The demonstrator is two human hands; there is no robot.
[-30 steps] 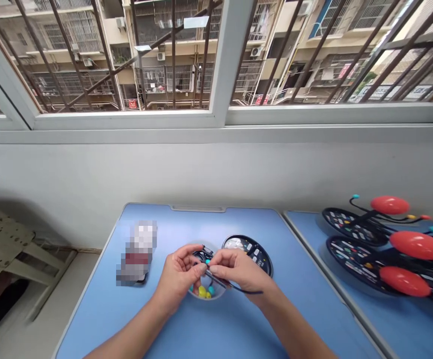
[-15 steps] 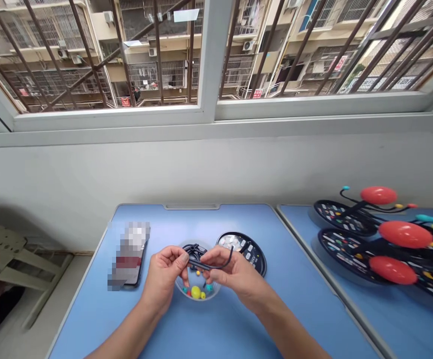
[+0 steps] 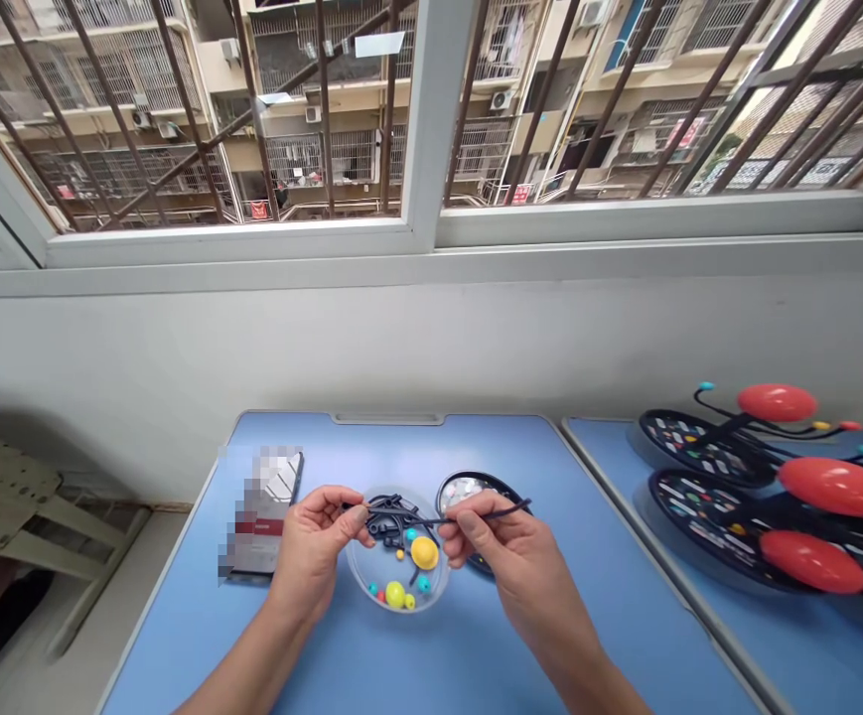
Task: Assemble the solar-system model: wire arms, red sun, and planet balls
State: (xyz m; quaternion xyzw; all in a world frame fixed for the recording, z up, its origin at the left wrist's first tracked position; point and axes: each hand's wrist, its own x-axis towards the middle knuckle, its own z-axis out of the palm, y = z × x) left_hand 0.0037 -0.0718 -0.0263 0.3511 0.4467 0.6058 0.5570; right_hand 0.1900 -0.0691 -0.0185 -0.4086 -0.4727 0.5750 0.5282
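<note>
Both my hands hover over a clear round dish (image 3: 360, 576) on the blue table (image 3: 431, 645). My left hand (image 3: 316, 546) pinches one end of a thin black rod (image 3: 431, 517). My right hand (image 3: 512, 556) pinches the same rod near its other end, and the rod lies level between them. The dish holds several small coloured balls, among them a yellow ball (image 3: 424, 552), and a heap of black rod pieces (image 3: 390, 511). A black printed disc (image 3: 476, 490) lies just behind my right hand.
A phone (image 3: 263, 511) lies left of the dish. On the neighbouring table at the right stand assembled models with red balls (image 3: 833, 485) on black printed discs (image 3: 688, 437). A white wall and barred window rise behind. A pale stool (image 3: 6, 497) sits at the far left.
My hands have drawn apart, stretching the black rod out level between them. My right hand moved right, uncovering the dish and the yellow ball.
</note>
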